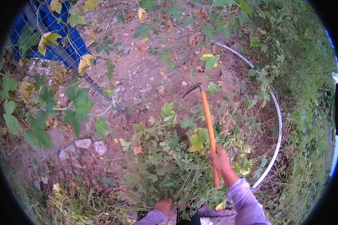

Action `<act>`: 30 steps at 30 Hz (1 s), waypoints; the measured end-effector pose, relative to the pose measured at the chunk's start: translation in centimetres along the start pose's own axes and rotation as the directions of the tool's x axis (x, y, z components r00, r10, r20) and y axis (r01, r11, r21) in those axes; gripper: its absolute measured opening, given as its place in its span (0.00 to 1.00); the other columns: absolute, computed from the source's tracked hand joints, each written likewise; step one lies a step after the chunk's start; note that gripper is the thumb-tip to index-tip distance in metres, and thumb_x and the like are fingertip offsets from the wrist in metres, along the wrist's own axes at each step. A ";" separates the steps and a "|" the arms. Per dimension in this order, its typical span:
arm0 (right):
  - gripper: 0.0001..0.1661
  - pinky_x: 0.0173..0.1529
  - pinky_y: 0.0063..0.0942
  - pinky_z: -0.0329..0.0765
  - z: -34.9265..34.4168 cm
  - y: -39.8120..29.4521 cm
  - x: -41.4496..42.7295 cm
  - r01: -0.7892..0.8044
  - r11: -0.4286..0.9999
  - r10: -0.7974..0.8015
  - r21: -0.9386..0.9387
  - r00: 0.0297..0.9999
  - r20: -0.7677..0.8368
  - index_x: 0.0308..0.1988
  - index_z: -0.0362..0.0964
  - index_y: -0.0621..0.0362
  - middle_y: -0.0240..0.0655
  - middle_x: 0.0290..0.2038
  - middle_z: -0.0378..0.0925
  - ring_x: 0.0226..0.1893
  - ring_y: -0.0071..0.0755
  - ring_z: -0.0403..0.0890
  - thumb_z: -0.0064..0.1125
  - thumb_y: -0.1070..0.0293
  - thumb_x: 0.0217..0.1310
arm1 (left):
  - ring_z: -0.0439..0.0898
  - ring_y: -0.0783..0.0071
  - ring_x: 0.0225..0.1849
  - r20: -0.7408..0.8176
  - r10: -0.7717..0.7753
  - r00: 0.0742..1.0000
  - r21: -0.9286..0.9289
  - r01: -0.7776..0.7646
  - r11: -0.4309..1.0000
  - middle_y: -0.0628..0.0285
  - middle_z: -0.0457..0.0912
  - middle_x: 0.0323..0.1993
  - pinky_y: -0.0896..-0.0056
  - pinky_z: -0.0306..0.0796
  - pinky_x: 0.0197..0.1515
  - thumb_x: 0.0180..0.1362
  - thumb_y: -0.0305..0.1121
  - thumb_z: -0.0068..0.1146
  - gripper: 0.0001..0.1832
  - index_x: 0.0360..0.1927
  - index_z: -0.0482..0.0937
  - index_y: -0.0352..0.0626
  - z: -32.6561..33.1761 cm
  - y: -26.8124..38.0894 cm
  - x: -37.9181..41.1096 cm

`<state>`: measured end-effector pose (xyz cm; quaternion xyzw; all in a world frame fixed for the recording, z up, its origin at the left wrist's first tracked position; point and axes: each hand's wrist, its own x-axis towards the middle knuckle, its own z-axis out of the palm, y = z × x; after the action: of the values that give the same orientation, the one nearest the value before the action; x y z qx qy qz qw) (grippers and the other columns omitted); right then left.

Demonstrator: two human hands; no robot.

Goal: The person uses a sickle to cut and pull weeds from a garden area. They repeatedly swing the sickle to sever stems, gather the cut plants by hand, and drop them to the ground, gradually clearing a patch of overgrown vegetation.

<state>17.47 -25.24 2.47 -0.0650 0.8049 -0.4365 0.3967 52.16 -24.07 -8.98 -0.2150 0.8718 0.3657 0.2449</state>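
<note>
A sickle's orange handle [207, 116] is gripped in my right hand [220, 160], low on its length. Its dark curved blade [191, 89] points left at the far end, over bare soil. My left hand [163, 206] is at the near side of a large bundle of cut green weeds and vines [163, 168], its fingers closed on the stems and partly hidden by them. The bundle spreads in front of my legs, with some yellow leaves [197, 139] among the green.
A wire mesh fence [146, 76] with climbing vines runs along the left, with a blue sheet [64, 36] behind it. A white hose [279, 123] curves down the right side beside dense greenery [309, 112]. Several pale stones [83, 143] lie at the left.
</note>
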 end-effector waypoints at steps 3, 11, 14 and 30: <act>0.16 0.13 0.20 0.63 -2.1 7.0 -11.4 -0.003 0.994 -0.016 -0.106 0.984 -0.175 0.44 0.59 0.64 0.28 0.18 0.63 0.12 0.19 0.64 0.48 0.74 0.54 | 0.77 0.55 0.34 0.004 0.048 0.999 0.055 -0.048 0.997 0.54 0.76 0.31 0.58 0.70 0.33 0.42 0.29 0.51 0.14 0.36 0.69 0.44 -3.2 -0.2 0.2; 0.35 0.30 0.48 0.71 -3.4 12.3 -32.0 -0.162 0.765 -0.044 -0.623 0.953 -0.301 0.55 0.48 0.67 0.58 0.26 0.72 0.25 0.63 0.74 0.50 0.71 0.47 | 0.77 0.52 0.39 0.177 0.137 0.975 0.142 -0.163 0.976 0.49 0.76 0.38 0.53 0.70 0.39 0.46 0.27 0.46 0.14 0.39 0.68 0.41 -8.2 1.0 -0.1; 0.36 0.30 0.48 0.71 -1.6 16.1 -30.1 -0.104 0.796 -0.132 -0.596 0.931 -0.339 0.56 0.48 0.66 0.57 0.25 0.72 0.25 0.61 0.74 0.52 0.68 0.47 | 0.77 0.52 0.39 0.198 0.133 0.971 0.174 -0.168 0.970 0.48 0.77 0.36 0.55 0.71 0.40 0.49 0.27 0.43 0.12 0.39 0.68 0.39 -7.7 2.4 -0.8; 0.30 0.33 0.46 0.72 -12.5 6.0 0.3 0.111 0.831 -0.361 -0.545 0.854 -0.376 0.57 0.51 0.53 0.53 0.27 0.74 0.29 0.58 0.75 0.49 0.65 0.56 | 0.78 0.55 0.30 0.065 0.019 0.998 0.296 -0.037 0.954 0.51 0.77 0.28 0.57 0.72 0.32 0.51 0.30 0.40 0.07 0.32 0.69 0.40 0.8 4.2 -3.6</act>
<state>10.03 -13.53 1.55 -0.1621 0.9462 -0.2603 0.1030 52.88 -20.09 -5.12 -0.1521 0.9119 0.2405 0.2957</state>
